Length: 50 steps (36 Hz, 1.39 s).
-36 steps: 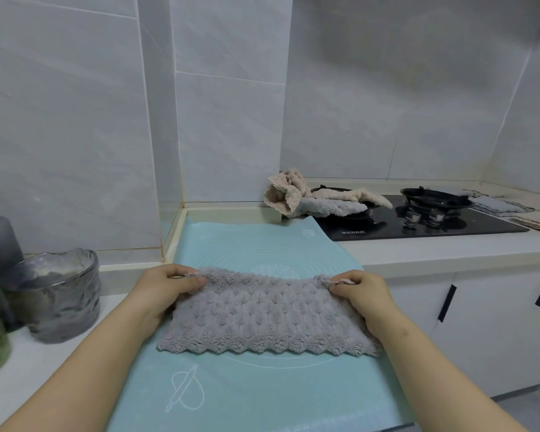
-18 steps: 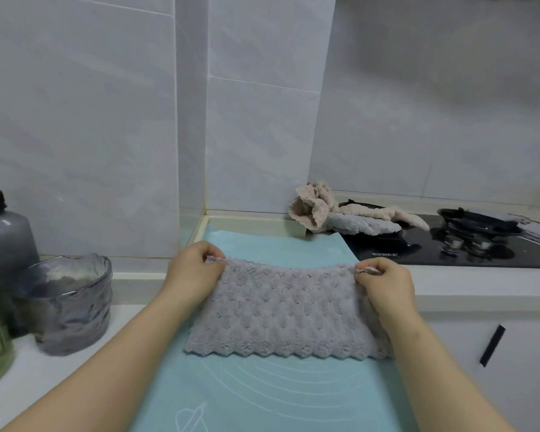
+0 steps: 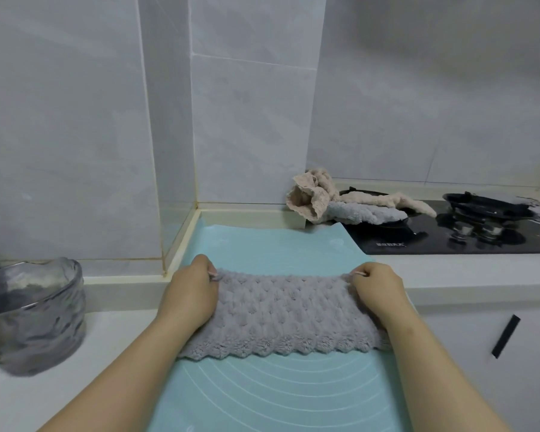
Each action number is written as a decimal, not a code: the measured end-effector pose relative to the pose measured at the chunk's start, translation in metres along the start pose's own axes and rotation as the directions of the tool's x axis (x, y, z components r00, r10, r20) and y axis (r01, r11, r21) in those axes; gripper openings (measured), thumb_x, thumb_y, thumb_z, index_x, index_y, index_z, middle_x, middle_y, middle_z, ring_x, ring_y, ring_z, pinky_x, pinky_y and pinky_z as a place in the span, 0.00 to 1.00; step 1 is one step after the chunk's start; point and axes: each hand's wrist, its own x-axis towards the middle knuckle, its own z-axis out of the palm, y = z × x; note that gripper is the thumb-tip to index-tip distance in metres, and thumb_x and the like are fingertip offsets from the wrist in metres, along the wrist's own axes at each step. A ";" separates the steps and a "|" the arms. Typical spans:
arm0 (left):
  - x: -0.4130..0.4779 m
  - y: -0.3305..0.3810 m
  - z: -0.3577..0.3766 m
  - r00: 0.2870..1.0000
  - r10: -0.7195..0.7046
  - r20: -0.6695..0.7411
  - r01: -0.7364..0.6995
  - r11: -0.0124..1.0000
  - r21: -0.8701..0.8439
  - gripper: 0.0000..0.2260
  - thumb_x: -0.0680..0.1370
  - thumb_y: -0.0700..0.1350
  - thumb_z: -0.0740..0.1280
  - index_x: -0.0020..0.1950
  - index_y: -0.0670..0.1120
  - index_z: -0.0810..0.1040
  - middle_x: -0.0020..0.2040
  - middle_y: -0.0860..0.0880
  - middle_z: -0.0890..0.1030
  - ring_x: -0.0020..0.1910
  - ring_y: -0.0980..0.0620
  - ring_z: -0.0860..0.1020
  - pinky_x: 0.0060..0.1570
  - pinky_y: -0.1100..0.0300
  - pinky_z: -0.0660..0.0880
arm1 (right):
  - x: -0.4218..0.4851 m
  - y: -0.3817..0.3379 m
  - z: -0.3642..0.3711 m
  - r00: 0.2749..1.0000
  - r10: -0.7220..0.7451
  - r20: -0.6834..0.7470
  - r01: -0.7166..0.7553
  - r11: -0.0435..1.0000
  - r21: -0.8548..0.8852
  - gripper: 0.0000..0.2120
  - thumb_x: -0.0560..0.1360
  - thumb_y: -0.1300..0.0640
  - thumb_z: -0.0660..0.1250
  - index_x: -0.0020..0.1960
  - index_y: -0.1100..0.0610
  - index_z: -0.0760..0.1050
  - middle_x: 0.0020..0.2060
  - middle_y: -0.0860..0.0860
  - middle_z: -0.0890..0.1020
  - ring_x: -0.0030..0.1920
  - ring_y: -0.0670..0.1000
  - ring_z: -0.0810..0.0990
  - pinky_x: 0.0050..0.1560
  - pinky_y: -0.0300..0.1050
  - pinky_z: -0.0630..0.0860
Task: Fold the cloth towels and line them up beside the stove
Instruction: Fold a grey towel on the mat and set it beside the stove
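Left hand (image 3: pixel 189 296), right hand (image 3: pixel 376 291) pinch far corners of fluffy grey cloth towel (image 3: pixel 284 313). Uneven pull could make fold crooked.

One wide-angle view, from the person's head, faces forward and down, close over the mat (image 3: pixel 262 397) on the counter (image 3: pixel 468 272). The left hand (image 3: pixel 189 296) and right hand (image 3: pixel 378 291), arms from 7 and 5 o'clock, hold the grey towel (image 3: pixel 284 313) just below centre. The stove (image 3: pixel 434 243) sits farther off at 2 o'clock, a glass bowl (image 3: pixel 35 319) at 9.
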 end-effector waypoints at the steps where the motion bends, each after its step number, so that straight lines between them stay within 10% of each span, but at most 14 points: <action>1: -0.001 0.001 -0.001 1.000 0.010 -0.027 -0.010 1.000 -0.010 0.02 0.79 0.39 0.58 0.48 0.45 0.68 0.49 0.43 0.77 0.44 0.47 0.70 0.40 0.59 0.63 | 0.000 -0.001 -0.001 1.000 -0.014 -0.023 0.014 1.000 -0.004 0.12 0.76 0.66 0.57 0.53 0.62 0.78 0.53 0.58 0.80 0.50 0.56 0.74 0.44 0.40 0.63; 17: 0.006 -0.001 0.010 0.992 0.081 -0.091 -0.063 0.980 0.187 0.15 0.80 0.44 0.56 0.67 0.46 0.62 0.49 0.43 0.76 0.44 0.43 0.73 0.38 0.55 0.67 | 0.002 0.006 0.005 0.995 -0.042 -0.089 0.033 0.994 -0.100 0.12 0.76 0.61 0.60 0.57 0.56 0.76 0.54 0.57 0.80 0.54 0.58 0.76 0.47 0.46 0.70; 26: -0.006 0.003 -0.008 0.957 0.097 0.272 -0.095 0.995 -0.020 0.18 0.74 0.44 0.68 0.60 0.53 0.67 0.64 0.47 0.66 0.52 0.53 0.66 0.50 0.64 0.62 | -0.010 0.002 -0.011 0.985 0.150 0.080 -0.130 0.968 -0.213 0.19 0.74 0.52 0.61 0.62 0.57 0.64 0.57 0.58 0.75 0.57 0.58 0.73 0.51 0.48 0.69; 31: -0.004 0.004 -0.005 0.982 0.184 0.035 -0.178 0.975 -0.130 0.12 0.73 0.36 0.68 0.48 0.52 0.72 0.62 0.46 0.70 0.56 0.54 0.67 0.52 0.69 0.59 | -0.012 0.006 -0.012 0.990 0.110 0.087 -0.095 0.983 -0.158 0.19 0.72 0.59 0.62 0.62 0.53 0.66 0.47 0.55 0.77 0.50 0.58 0.78 0.50 0.50 0.76; 42: -0.013 0.019 0.004 0.907 0.404 -0.117 -0.379 0.906 0.186 0.15 0.76 0.37 0.64 0.63 0.42 0.76 0.74 0.40 0.61 0.70 0.40 0.65 0.66 0.48 0.65 | -0.010 0.008 -0.012 0.998 -0.015 -0.055 0.011 0.997 -0.071 0.24 0.76 0.59 0.61 0.70 0.49 0.61 0.49 0.58 0.78 0.53 0.60 0.75 0.51 0.51 0.73; 50: -0.029 0.029 0.017 0.801 0.388 0.456 -0.488 0.864 0.122 0.28 0.79 0.61 0.53 0.76 0.58 0.45 0.77 0.56 0.49 0.76 0.56 0.45 0.74 0.54 0.47 | -0.015 0.004 -0.015 0.990 0.117 0.084 -0.110 0.991 -0.080 0.27 0.73 0.52 0.61 0.71 0.51 0.58 0.60 0.57 0.75 0.59 0.60 0.73 0.59 0.52 0.71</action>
